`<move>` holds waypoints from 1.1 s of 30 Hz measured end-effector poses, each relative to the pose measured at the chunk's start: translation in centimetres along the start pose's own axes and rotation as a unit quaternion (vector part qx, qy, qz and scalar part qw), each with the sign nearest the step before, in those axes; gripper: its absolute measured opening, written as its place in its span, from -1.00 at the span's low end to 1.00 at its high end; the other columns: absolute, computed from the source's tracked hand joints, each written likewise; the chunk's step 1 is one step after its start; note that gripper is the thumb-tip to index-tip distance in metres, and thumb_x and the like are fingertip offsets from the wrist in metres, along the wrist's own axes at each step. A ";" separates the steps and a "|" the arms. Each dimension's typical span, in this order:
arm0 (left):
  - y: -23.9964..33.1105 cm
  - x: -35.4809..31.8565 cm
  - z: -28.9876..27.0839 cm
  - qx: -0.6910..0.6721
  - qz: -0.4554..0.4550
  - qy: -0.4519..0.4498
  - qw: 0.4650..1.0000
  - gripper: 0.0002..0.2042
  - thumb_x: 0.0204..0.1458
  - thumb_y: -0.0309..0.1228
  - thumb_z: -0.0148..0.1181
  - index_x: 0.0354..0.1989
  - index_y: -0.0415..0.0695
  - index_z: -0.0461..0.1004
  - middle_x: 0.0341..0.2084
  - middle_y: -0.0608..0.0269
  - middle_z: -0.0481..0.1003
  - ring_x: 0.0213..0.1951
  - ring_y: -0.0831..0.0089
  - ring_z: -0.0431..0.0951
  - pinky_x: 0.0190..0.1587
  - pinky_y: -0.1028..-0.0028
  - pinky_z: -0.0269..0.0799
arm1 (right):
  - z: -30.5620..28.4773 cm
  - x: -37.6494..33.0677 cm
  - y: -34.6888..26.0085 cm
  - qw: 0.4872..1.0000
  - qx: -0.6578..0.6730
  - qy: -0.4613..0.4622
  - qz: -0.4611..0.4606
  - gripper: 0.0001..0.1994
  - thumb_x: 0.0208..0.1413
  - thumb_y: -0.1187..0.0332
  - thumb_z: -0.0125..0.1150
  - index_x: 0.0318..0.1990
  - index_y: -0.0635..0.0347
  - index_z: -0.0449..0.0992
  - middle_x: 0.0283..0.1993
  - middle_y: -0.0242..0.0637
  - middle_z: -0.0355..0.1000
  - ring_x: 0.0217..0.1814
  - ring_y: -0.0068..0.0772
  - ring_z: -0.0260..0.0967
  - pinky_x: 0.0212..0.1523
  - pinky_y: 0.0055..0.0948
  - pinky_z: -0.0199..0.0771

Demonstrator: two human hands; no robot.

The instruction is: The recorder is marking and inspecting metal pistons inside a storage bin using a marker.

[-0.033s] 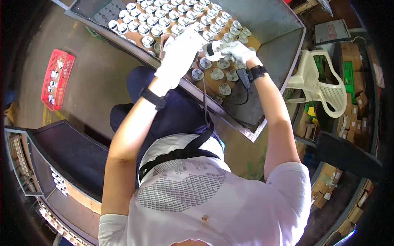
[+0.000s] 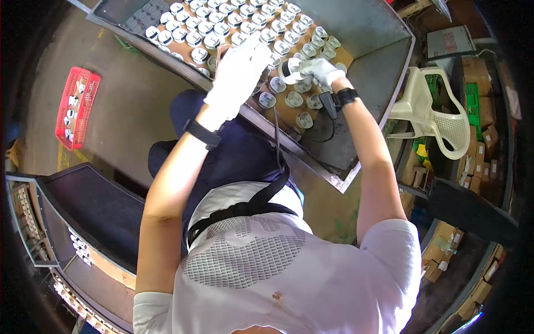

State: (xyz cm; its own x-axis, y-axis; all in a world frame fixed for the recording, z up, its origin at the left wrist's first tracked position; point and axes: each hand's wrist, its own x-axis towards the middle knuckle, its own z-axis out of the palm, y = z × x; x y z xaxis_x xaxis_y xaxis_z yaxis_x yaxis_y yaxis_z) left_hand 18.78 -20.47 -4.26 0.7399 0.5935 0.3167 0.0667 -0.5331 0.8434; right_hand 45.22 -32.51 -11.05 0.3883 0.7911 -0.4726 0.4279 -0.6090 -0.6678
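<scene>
My right hand (image 2: 322, 72), in a white glove, grips a pale metal piston (image 2: 289, 70) with a dark band, tilted above the others. To its left, my gloved left hand (image 2: 238, 77) is raised over the near edge of a grey metal bin (image 2: 375, 72). Bright light washes out its fingers, so I cannot make out whether they hold anything. A thin brownish piece shows beside that hand. Many similar pistons (image 2: 221, 29) stand in rows on a brown sheet in the bin. A dark tool with a cable (image 2: 328, 104) lies below my right wrist.
A red crate (image 2: 78, 108) with several pistons rests on the floor at left. A cream plastic chair (image 2: 428, 108) stands right of the bin, near shelves with cardboard boxes (image 2: 486, 139). A dark bench (image 2: 94, 206) is at lower left.
My left hand has shifted slightly left, away from the held piston. My right hand, still gripping the piston, has moved very slightly right.
</scene>
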 end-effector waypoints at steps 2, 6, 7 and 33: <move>-1.9 -0.1 -1.3 0.302 0.136 0.044 0.943 -0.75 0.02 -0.44 0.16 -0.10 -0.20 0.44 0.07 -0.09 0.45 -0.10 0.16 0.55 -0.18 0.28 0.54 | 1.3 1.8 2.3 0.988 -0.106 -0.021 0.112 -0.76 0.07 0.19 0.23 -0.30 0.16 0.65 -0.49 -0.33 0.53 -0.57 -0.49 0.32 -0.54 -0.43 0.28; -4.0 -1.2 -2.1 0.439 0.151 0.010 0.886 -0.76 0.04 -0.41 0.14 -0.12 -0.18 0.48 0.01 -0.01 0.51 -0.26 0.18 0.58 -0.23 0.28 0.52 | 6.5 6.9 12.5 0.961 -0.154 -0.093 0.211 -0.71 0.08 0.19 0.13 -0.29 0.23 0.63 -0.38 -0.17 0.59 -0.37 -0.24 0.51 -0.33 -0.25 0.43; -3.3 -1.5 -1.6 0.390 0.117 0.033 0.913 -0.76 0.05 -0.41 0.13 -0.10 -0.17 0.50 -0.01 0.02 0.53 -0.26 0.19 0.58 -0.23 0.28 0.52 | 8.0 7.4 13.9 0.950 -0.230 -0.103 0.183 -0.71 0.08 0.20 0.11 -0.26 0.22 0.63 -0.29 -0.12 0.59 -0.26 -0.16 0.53 -0.26 -0.22 0.45; -2.4 -0.6 -0.9 0.351 0.006 0.021 0.936 -0.76 0.03 -0.35 0.17 -0.14 -0.10 0.58 -0.40 0.14 0.57 -0.36 0.18 0.57 -0.27 0.27 0.52 | 18.0 7.1 14.9 0.929 -0.280 -0.032 0.239 -0.71 0.12 0.17 0.14 -0.11 0.09 0.64 0.02 -0.09 0.55 0.03 -0.05 0.54 -0.08 -0.08 0.54</move>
State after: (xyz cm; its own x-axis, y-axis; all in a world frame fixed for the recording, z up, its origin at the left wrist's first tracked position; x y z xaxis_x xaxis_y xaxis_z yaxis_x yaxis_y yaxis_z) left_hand 17.58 -19.00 -6.08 0.7168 0.6009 0.3538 0.4938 -0.7957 0.3508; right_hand 39.62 -34.88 -34.72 0.6015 0.4135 -0.6836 0.5837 -0.8116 0.0227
